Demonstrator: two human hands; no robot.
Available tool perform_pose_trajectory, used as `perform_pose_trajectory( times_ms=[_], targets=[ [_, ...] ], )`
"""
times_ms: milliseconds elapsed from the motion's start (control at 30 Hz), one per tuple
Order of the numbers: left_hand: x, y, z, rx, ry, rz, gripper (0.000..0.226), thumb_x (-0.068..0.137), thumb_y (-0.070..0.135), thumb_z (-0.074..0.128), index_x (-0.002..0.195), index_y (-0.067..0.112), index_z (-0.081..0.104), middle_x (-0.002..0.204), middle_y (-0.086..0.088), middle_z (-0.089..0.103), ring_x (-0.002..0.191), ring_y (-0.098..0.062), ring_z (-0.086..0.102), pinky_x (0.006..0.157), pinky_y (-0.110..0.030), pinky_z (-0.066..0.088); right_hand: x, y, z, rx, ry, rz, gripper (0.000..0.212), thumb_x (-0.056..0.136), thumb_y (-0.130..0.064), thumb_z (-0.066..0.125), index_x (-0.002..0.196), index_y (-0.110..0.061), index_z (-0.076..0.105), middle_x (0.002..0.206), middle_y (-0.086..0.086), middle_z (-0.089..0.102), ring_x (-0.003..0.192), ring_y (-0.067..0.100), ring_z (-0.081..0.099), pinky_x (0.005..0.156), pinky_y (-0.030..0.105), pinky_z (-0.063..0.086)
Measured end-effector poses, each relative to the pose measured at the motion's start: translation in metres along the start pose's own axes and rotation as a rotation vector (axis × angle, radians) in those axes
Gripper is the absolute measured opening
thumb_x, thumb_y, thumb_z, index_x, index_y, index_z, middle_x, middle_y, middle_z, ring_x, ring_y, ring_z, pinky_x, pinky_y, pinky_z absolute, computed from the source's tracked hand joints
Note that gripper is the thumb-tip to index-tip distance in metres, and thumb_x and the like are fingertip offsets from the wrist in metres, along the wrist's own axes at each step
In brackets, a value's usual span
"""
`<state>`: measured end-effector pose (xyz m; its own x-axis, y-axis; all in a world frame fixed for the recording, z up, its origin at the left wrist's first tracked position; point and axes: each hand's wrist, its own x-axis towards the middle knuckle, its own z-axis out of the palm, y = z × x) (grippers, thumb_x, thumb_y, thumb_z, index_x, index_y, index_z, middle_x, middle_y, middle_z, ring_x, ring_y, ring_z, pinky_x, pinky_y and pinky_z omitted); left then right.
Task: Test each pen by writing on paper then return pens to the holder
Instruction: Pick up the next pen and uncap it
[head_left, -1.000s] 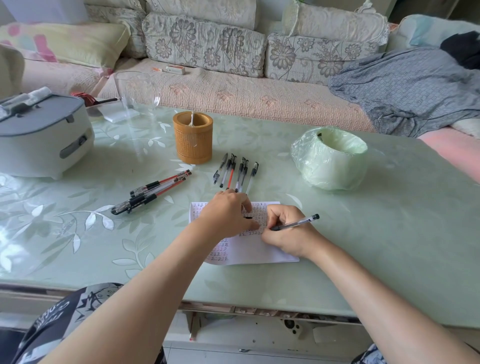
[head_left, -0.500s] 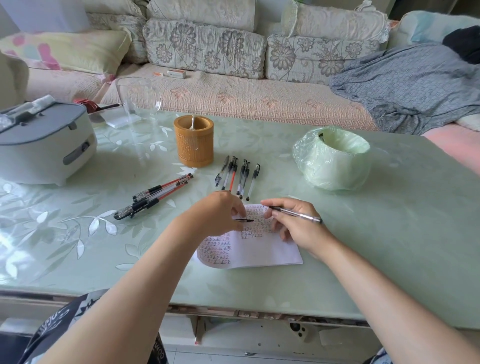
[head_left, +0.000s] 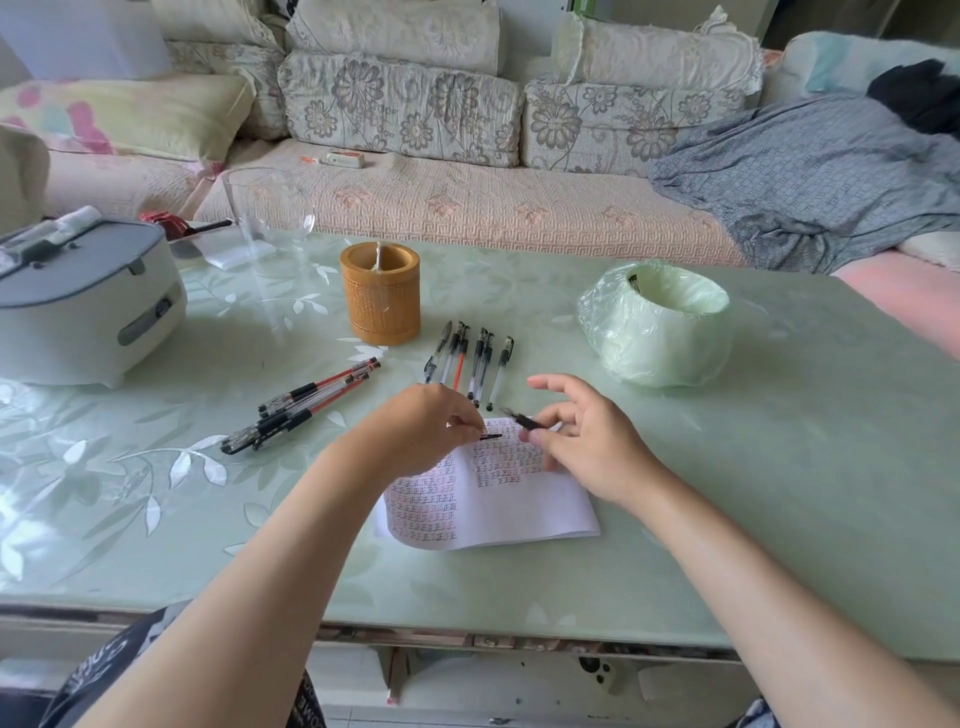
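A white paper (head_left: 524, 512) with rows of red and black writing lies on the green table. Above it my right hand (head_left: 587, 447) holds a pen (head_left: 522, 418) near its tip, the point aimed left. My left hand (head_left: 415, 431) pinches a small black pen cap (head_left: 491, 436) a short gap from that tip. A row of several pens (head_left: 470, 361) lies just beyond the paper. Another bunch of black and red pens (head_left: 304, 408) lies to the left. The brown round holder (head_left: 380, 300) stands upright behind them.
A grey and white appliance (head_left: 83, 306) sits at the left. A clear glass vessel (head_left: 267, 208) stands behind the holder. A green plastic-wrapped roll (head_left: 657, 325) sits at the right. A sofa with cushions and a grey cloth (head_left: 800, 176) lies beyond the table.
My right hand lifted the pen off the paper and turned it, tip toward the left hand. My left hand rose from the paper with the cap. The two hands now face each other.
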<state>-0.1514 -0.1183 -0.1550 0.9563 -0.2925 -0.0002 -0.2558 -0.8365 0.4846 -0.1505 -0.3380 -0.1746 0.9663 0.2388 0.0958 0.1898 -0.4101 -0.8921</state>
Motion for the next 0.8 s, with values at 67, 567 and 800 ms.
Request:
perform_pose_trajectory(
  times_ms=[67, 567, 800],
  targets=[
    [0.0, 0.0, -0.001, 0.002, -0.003, 0.001, 0.016, 0.093, 0.028, 0.062, 0.104, 0.029, 0.073, 0.088, 0.014, 0.062, 0.086, -0.01, 0.061, 0.078, -0.026, 0.049, -0.002, 0.001, 0.002, -0.309, 0.038, -0.031, 0.032, 0.086, -0.018, 0.069, 0.109, -0.04, 0.063, 0.091, -0.013, 0.071, 0.072, 0.01, 0.064, 0.074, 0.028, 0.051],
    [-0.003, 0.014, 0.003, -0.097, -0.069, 0.026, 0.015, 0.092, 0.029, 0.063, 0.101, 0.029, 0.075, 0.078, 0.018, 0.062, 0.067, 0.002, 0.054, 0.057, -0.007, 0.039, -0.01, -0.004, 0.012, -0.656, -0.043, -0.263, 0.028, 0.087, -0.017, 0.052, 0.109, -0.022, 0.068, 0.107, -0.006, 0.07, 0.103, 0.018, 0.059, 0.086, 0.03, 0.046],
    [-0.006, 0.028, 0.014, -0.301, -0.177, -0.012, 0.014, 0.083, 0.033, 0.069, 0.08, 0.023, 0.078, 0.065, -0.006, 0.066, 0.058, -0.013, 0.048, 0.058, -0.03, 0.042, -0.013, -0.008, 0.015, -1.066, 0.031, -0.348, 0.064, 0.068, -0.083, 0.038, 0.053, -0.021, 0.042, 0.053, -0.005, 0.049, 0.062, 0.023, 0.045, 0.067, 0.032, 0.031]
  ],
)
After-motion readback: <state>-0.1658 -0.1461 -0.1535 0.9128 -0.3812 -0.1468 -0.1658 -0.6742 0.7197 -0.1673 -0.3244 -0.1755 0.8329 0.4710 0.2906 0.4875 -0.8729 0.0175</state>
